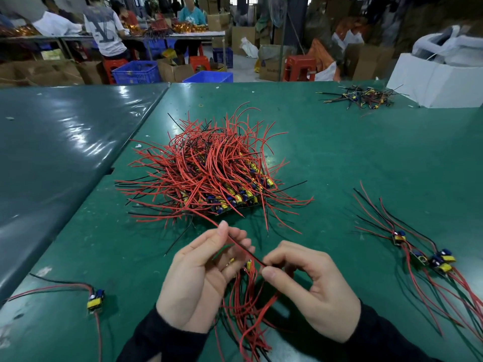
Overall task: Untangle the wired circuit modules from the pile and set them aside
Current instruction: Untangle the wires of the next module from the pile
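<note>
Green matting covers the table (339,158), seen from the head view. Red and black wires form the big pile (209,173) at centre, slightly toward 12 o'clock of the hands, with yellow and blue modules showing along its 5 o'clock edge.

Left hand (198,280) is held palm-up at 6 o'clock of the pile, fingers curled round a bundle of wired modules (248,304) whose red leads hang down toward 6 o'clock between both wrists. One yellow module (248,264) is seen just past the left fingertips. A red wire (235,241) is laid across the left fingers, thumb tip resting at its upper end; it runs from 11 o'clock down to 4 o'clock.

Right hand (313,286) is placed at 3 o'clock of the left hand, thumb and forefinger pinched together on the lower end of that wire, remaining fingers loosely curled. Dark sleeves are worn on both arms.

Set-aside modules (423,254) are laid at 3 o'clock, well apart from the pile, leads fanned out. A single module (95,300) is lying at 9 o'clock near the table edge. A small dark tangle (360,97) is seen at 1 o'clock, beside a white box (433,79). Other people are seated at benches far off at 11 o'clock.
</note>
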